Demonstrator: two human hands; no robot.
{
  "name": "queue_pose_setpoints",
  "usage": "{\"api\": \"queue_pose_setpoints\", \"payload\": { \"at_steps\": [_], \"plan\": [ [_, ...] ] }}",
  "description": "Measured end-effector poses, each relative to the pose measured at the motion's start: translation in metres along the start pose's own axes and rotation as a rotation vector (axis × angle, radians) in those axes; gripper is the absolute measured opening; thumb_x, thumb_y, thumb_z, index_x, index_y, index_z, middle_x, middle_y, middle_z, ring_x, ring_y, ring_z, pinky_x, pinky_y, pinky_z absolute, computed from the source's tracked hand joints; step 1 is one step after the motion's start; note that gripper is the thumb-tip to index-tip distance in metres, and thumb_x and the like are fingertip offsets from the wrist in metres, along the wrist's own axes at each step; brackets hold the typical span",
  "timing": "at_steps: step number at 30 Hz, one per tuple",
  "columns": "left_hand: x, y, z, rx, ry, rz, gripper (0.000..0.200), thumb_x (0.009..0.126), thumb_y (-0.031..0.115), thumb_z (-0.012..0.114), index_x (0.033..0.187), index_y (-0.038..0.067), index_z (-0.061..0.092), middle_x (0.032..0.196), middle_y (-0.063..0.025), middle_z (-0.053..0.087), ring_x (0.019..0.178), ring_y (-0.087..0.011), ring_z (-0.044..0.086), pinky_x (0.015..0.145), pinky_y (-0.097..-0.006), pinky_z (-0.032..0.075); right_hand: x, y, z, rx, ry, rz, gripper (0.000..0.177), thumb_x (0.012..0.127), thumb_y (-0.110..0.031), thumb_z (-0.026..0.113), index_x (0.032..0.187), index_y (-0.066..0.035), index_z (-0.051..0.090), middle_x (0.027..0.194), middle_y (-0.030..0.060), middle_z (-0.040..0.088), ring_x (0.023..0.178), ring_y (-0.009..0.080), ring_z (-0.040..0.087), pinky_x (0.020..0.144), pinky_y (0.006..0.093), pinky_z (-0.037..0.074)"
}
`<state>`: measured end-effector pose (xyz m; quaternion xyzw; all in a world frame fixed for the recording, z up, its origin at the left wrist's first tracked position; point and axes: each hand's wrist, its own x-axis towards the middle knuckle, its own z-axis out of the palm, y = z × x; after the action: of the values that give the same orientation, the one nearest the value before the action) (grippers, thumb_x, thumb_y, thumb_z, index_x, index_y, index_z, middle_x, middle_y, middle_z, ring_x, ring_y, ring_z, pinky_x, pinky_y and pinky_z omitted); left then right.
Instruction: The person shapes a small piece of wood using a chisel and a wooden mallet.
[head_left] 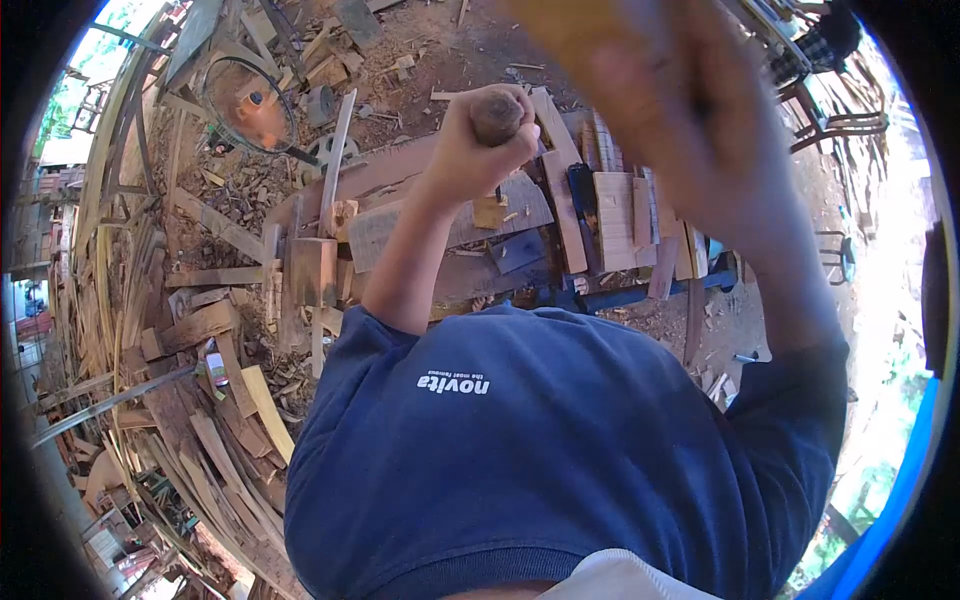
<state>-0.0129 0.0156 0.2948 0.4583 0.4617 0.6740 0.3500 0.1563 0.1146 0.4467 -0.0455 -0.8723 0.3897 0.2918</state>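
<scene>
My left hand [467, 152] is wrapped round a thick wooden handle [496, 117], whose rounded butt end faces me. The rest of that tool is hidden behind the fist and below it. High and close to the camera, my right hand [690, 130] is smeared by motion. It looks closed round a tan, wood-coloured thing [565, 40], which is too blurred to name and is cut off by the top edge. Beneath my hands lies a long board [400, 170], with a grey flat piece of wood [385, 232] and small chips on it.
Several short planks [617, 215] lie side by side to the right, near a dark narrow object [583, 205]. A squared wooden block [315, 270] stands left. A round-framed fan [250, 105] is at upper left. Long wood strips [215, 450] pile up on the left; shavings cover the ground.
</scene>
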Motion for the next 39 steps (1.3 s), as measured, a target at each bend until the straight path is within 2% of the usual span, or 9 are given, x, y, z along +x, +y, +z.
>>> {"api": "queue_pose_setpoints", "payload": {
  "at_steps": [2, 14, 15, 19, 21, 27, 29, 37, 39],
  "plan": [
    [-0.002, -0.003, 0.011, 0.033, 0.080, 0.074, 0.004, 0.081, 0.004, 0.064, 0.079, 0.004, 0.060, 0.069, 0.0028, 0.056, 0.065, -0.0048, 0.055, 0.057, -0.0229, 0.044, -0.001, -0.006, 0.002, -0.511, -0.511, 0.256, 0.044, 0.096, -0.022, 0.059, 0.133, -0.002, 0.048, 0.103, 0.0139, 0.068, 0.093, 0.0193, 0.069, 0.075, 0.0312, 0.056],
    [0.006, -0.002, 0.011, 0.142, 0.023, 0.055, 0.007, 0.074, 0.006, 0.065, 0.074, 0.003, 0.059, 0.068, 0.0008, 0.053, 0.064, -0.0070, 0.047, 0.060, -0.0262, 0.044, -0.009, 0.001, -0.013, -0.338, -0.197, 0.105, 0.033, 0.094, -0.029, 0.061, 0.119, -0.006, 0.057, 0.091, 0.0123, 0.067, 0.073, 0.0136, 0.064, 0.069, 0.0318, 0.053],
    [0.008, -0.001, 0.008, 0.194, -0.032, 0.016, 0.006, 0.074, 0.006, 0.065, 0.075, 0.003, 0.059, 0.067, 0.0004, 0.054, 0.064, -0.0064, 0.049, 0.060, -0.0260, 0.044, -0.010, 0.002, -0.018, 0.080, -0.047, 0.282, 0.033, 0.095, -0.030, 0.060, 0.118, -0.007, 0.058, 0.093, 0.0117, 0.067, 0.076, 0.0137, 0.064, 0.071, 0.0314, 0.052],
    [0.006, 0.005, 0.013, 0.208, -0.018, -0.079, 0.006, 0.074, 0.006, 0.064, 0.073, 0.002, 0.059, 0.066, -0.0003, 0.056, 0.063, -0.0066, 0.051, 0.060, -0.0261, 0.044, -0.013, -0.009, 0.003, -0.537, -0.300, 0.266, 0.026, 0.095, -0.022, 0.057, 0.109, -0.002, 0.064, 0.095, 0.0133, 0.071, 0.076, 0.0238, 0.070, 0.069, 0.0359, 0.055],
    [0.008, -0.002, 0.022, 0.171, 0.133, 0.300, 0.008, 0.075, 0.006, 0.063, 0.071, 0.002, 0.057, 0.063, 0.0011, 0.055, 0.060, -0.0064, 0.048, 0.057, -0.0261, 0.042, -0.008, -0.011, -0.004, -0.518, -0.378, 0.213, 0.026, 0.095, -0.020, 0.056, 0.109, -0.001, 0.065, 0.097, 0.0131, 0.072, 0.074, 0.0229, 0.071, 0.069, 0.0354, 0.056],
    [0.006, -0.004, 0.009, 0.254, -0.011, 0.141, 0.007, 0.075, 0.007, 0.064, 0.073, 0.002, 0.060, 0.061, 0.0010, 0.055, 0.055, -0.0063, 0.048, 0.053, -0.0257, 0.041, -0.008, 0.012, -0.028, 0.209, -0.095, 0.226, 0.032, 0.094, -0.032, 0.056, 0.112, -0.006, 0.063, 0.094, 0.0117, 0.069, 0.087, 0.0141, 0.066, 0.074, 0.0257, 0.055],
    [0.004, -0.006, 0.012, 0.207, 0.007, 0.101, 0.006, 0.078, 0.005, 0.064, 0.074, 0.003, 0.059, 0.065, 0.0017, 0.055, 0.060, -0.0057, 0.048, 0.057, -0.0250, 0.042, -0.022, -0.009, 0.014, -0.562, -0.335, 0.265, 0.029, 0.092, -0.034, 0.058, 0.103, -0.008, 0.064, 0.087, 0.0097, 0.067, 0.081, 0.0117, 0.065, 0.070, 0.0267, 0.052],
    [0.014, -0.013, 0.014, 0.275, -0.016, 0.170, 0.007, 0.076, 0.007, 0.066, 0.074, 0.001, 0.063, 0.061, -0.0011, 0.058, 0.055, -0.0076, 0.053, 0.053, -0.0273, 0.045, -0.032, 0.030, -0.022, -0.373, 0.165, 0.339, 0.030, 0.092, -0.030, 0.062, 0.103, -0.002, 0.064, 0.085, 0.0105, 0.065, 0.076, 0.0173, 0.063, 0.073, 0.0274, 0.047],
    [0.015, -0.012, 0.024, 0.239, 0.151, 0.445, 0.007, 0.076, 0.007, 0.067, 0.077, 0.001, 0.064, 0.062, -0.0027, 0.060, 0.055, -0.0079, 0.056, 0.054, -0.0274, 0.048, -0.034, 0.001, 0.019, -0.440, -0.197, 0.250, 0.027, 0.093, -0.027, 0.062, 0.100, -0.001, 0.064, 0.085, 0.0142, 0.069, 0.073, 0.0214, 0.068, 0.062, 0.0306, 0.051]
  ]
}}
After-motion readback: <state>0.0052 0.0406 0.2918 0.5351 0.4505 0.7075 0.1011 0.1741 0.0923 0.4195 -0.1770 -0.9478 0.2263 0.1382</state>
